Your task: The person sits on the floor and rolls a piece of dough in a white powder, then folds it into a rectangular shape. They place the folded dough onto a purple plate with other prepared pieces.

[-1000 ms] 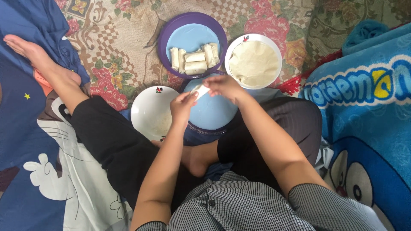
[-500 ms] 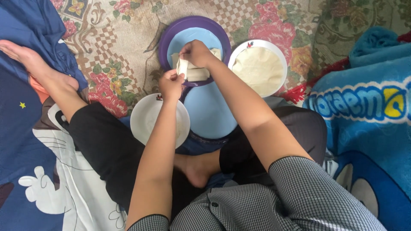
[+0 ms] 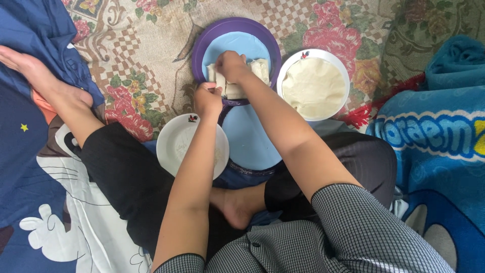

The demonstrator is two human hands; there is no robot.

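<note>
both hands meet over the pale rolled wrappers [image 3: 233,90] on the purple plate [image 3: 202,45]. the right hand [image 3: 231,65] is curled, fingers closed down onto the top of the rolls, and it covers most of the row; one roll end [image 3: 261,67] shows clear to its right. the left hand [image 3: 208,99] sits at the near edge of that plate, fingers pinched shut against the near end of a roll, though how much it actually has hold of cannot be told from here. the rolls lie side by side on the light blue middle of the purple plate, which rests on the flowered mat [image 3: 141,45].

just beside it on the right stands a white bowl [image 3: 290,61] holding a stack of round, cream-coloured wrapper sheets [image 3: 314,87]. nearer the body lies a light blue lid-like disc [image 3: 250,141], touching the purple plate's near edge. left of the disc, under the left forearm, sits a white plate [image 3: 174,144]. a blue cartoon blanket [image 3: 434,136] lies at the far right.
</note>
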